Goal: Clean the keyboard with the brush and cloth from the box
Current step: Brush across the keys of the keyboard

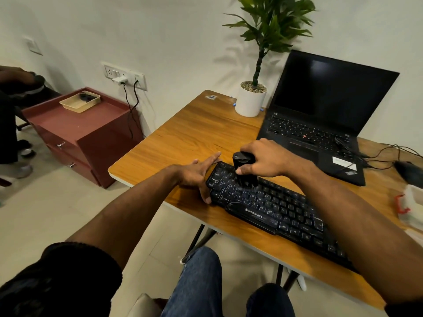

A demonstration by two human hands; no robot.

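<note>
While the left hand (198, 173) rests flat-fingered on the keyboard's (272, 209) end, the right hand (265, 160) grips a seemingly light, rigid brush (243, 170) by its body above the keys.

The keyboard (272, 207) carries the white brand name "ZEBRONICS" on its front edge, below the space bar. Its keys bear white letters, among them A, S, X, C, V and B, and two keys read "Alt". The laptop (320, 133) behind the keyboard has a slanted logo at its near right corner and a white sticker beside it, both too small to read.
</note>
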